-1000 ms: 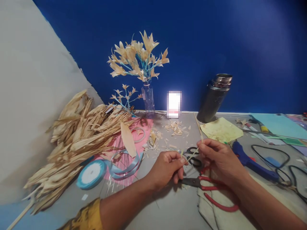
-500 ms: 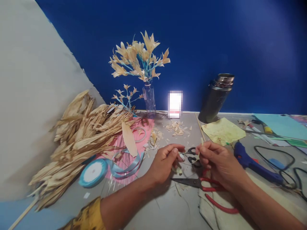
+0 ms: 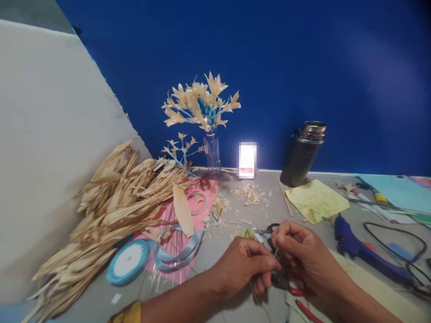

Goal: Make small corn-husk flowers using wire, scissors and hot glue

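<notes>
My left hand (image 3: pixel 244 264) and my right hand (image 3: pixel 301 255) meet low in the middle of the view, fingertips pinched together on a thin pale husk strip (image 3: pixel 276 252). A small piece of husk (image 3: pixel 245 232) shows just above my left knuckles. Black-handled scissors (image 3: pixel 269 231) lie on the grey table (image 3: pixel 232 215) just behind my fingers. Red-handled scissors (image 3: pixel 296 294) lie under my right hand, mostly hidden.
A heap of dried corn husks (image 3: pixel 111 202) fills the left. Blue ribbon spool (image 3: pixel 128 261) and loose ribbon lie on pink paper. A vase of husk flowers (image 3: pixel 210 150), a steel flask (image 3: pixel 303 152), yellow paper (image 3: pixel 316 199) and a blue glue gun (image 3: pixel 363 251) stand around.
Both hands have come closer to me and lower, drawing tightly together over the red scissors. The view tilted up, so the table sits lower in frame.
</notes>
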A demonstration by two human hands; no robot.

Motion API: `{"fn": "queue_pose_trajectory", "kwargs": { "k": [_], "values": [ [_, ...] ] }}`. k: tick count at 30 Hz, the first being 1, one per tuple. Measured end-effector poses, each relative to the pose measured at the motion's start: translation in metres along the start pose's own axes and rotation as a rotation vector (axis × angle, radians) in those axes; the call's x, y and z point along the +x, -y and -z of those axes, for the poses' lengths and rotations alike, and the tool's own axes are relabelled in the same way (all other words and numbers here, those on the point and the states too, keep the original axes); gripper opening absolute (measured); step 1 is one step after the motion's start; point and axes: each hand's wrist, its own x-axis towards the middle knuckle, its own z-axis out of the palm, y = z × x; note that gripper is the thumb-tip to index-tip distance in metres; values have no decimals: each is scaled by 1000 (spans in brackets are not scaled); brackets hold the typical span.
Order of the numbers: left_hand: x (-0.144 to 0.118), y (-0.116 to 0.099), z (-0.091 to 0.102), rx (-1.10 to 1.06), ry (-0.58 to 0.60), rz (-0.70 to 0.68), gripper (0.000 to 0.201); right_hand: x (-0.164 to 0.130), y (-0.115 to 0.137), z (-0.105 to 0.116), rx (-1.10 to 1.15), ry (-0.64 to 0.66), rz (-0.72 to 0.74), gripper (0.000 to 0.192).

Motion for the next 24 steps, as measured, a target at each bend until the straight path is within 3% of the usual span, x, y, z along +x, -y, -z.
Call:
{"fn": "queue_pose_trajectory", "kwargs": {
  "k": [3, 8, 10, 12, 17, 20, 24],
  "values": [
    [3, 1, -3, -28, -67, -9, 42, 0, -1, 0, -32, -37, -8, 49],
    [8, -7, 2, -164, -351, -216, 39, 1, -9, 4, -112, -2, -33, 49],
    [9, -10, 5, -309, -319, -193, 43, 2, -15, 4, -92, 7, -24, 49],
    [9, -9, 8, -397, -217, -140, 46, 3, -21, 5, -39, 48, -43, 50],
    [12, -1, 10, -271, -2, -98, 62, 17, -37, 17, -51, 286, -79, 55],
    [16, 4, 12, -120, -15, -127, 74, 26, -45, 25, -145, 358, -92, 59],
    [19, 10, 13, -18, -156, -163, 70, 26, -44, 20, -192, 310, -177, 65]
  ]
}}
